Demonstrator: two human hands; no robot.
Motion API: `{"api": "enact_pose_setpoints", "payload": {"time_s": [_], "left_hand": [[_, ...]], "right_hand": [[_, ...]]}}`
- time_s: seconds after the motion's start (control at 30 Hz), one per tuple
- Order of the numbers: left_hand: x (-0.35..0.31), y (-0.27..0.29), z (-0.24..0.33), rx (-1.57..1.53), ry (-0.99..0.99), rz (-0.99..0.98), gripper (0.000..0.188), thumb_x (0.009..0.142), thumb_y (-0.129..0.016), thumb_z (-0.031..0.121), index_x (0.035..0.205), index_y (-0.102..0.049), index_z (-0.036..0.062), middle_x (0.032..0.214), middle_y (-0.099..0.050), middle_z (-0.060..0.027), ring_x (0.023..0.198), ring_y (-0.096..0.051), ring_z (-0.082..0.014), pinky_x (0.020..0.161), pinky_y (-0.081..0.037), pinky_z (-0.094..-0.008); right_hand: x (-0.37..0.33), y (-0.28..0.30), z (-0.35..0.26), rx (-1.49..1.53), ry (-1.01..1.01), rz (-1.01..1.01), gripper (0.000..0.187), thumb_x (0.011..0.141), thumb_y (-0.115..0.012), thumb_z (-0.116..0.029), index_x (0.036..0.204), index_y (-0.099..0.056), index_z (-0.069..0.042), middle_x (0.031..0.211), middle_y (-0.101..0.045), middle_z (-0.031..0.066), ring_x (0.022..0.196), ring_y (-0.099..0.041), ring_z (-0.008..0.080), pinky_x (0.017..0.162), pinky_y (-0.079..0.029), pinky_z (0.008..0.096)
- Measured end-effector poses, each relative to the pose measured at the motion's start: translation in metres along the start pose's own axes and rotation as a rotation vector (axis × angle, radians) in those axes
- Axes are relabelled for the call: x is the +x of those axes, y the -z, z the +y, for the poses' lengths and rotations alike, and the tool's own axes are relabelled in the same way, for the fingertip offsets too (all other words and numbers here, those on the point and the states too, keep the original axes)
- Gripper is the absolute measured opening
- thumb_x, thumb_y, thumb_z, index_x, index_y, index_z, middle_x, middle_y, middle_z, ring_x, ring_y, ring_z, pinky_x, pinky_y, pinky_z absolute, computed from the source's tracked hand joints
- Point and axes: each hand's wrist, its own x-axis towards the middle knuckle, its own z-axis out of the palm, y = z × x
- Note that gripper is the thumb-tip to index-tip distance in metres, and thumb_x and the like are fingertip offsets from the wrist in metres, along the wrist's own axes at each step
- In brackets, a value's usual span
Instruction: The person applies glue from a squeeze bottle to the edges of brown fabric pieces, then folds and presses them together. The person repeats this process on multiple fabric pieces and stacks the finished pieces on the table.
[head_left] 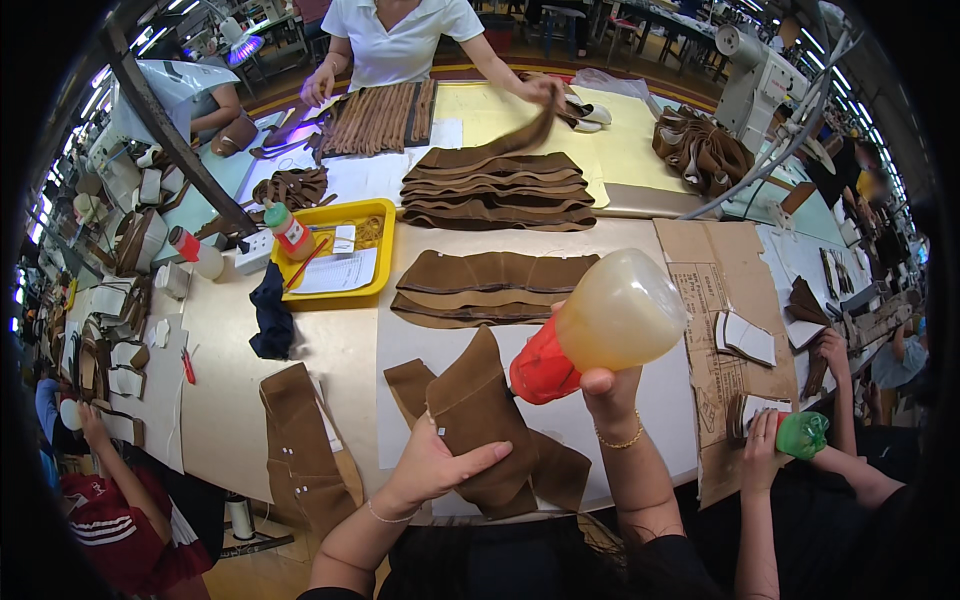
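My left hand (436, 468) is closed on a flat brown leather piece (470, 400), with the thumb lying across its face. My right hand (612, 393) grips a plastic bottle (620, 312), tipped with its base up and right. Yellowish liquid shows inside the bottle, and red material wraps its lower end, which meets or nearly meets the leather's right edge; the tip is hidden. Under the held piece lie other brown pieces (560, 470), on a pale sheet (655, 420). Just beyond my hands sits a short stack of brown leather bands (480, 285).
A yellow tray (385, 235) at left holds a red-labelled bottle and paper. Dark blue cloth (271, 312) lies beside it. More brown pieces (305, 450) overhang the near edge. Cardboard (715, 400) lies at right. Across the table, a person (405, 40) handles a brown strip; others work on both sides.
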Motion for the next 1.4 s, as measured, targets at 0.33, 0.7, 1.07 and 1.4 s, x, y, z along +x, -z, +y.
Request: {"api": "enact_pose_setpoints", "payload": {"time_s": [0.33,0.7,1.07,1.4], "left_hand": [[0.002,0.001,-0.003,-0.013,-0.037,0.085,0.055,0.07,-0.07,-0.001,0.119,-0.046,-0.0006,0.108,-0.058,-0.0087,0.098,-0.057,-0.0162,0.086,-0.047,-0.0301],[0.004,0.007,-0.004,-0.133,-0.005,0.18,0.047,0.072,-0.068,-0.004,0.115,-0.05,-0.0009,0.104,-0.06,-0.0087,0.094,-0.059,-0.0179,0.082,-0.049,-0.0304],[0.005,0.009,-0.006,0.239,-0.133,0.084,0.033,0.075,-0.072,0.007,0.102,-0.053,0.0007,0.081,-0.058,0.0003,0.057,-0.049,-0.004,0.049,-0.038,-0.0201],[-0.008,0.007,0.015,0.005,0.003,-0.032,0.058,0.071,-0.073,0.002,0.121,-0.042,-0.0005,0.109,-0.055,-0.0068,0.101,-0.054,-0.0141,0.087,-0.045,-0.0297]], "right_hand": [[-0.007,0.007,0.01,0.015,-0.038,-0.032,0.097,0.06,-0.058,-0.074,0.113,-0.044,0.006,0.098,-0.058,0.0152,0.08,-0.063,0.0234,0.066,-0.055,0.0355],[-0.019,0.021,0.01,0.491,-0.294,-0.024,0.093,0.064,-0.064,-0.068,0.121,-0.039,0.001,0.105,-0.055,0.0126,0.09,-0.061,0.0256,0.077,-0.052,0.0374],[0.023,0.006,0.001,0.414,-0.107,0.041,0.087,0.072,-0.053,-0.07,0.119,-0.041,0.001,0.106,-0.054,0.0126,0.089,-0.061,0.0233,0.075,-0.053,0.0372],[0.05,-0.016,-0.015,0.162,0.063,-0.071,0.092,0.066,-0.06,-0.07,0.118,-0.043,0.004,0.104,-0.057,0.015,0.091,-0.06,0.0223,0.076,-0.052,0.0341]]}}
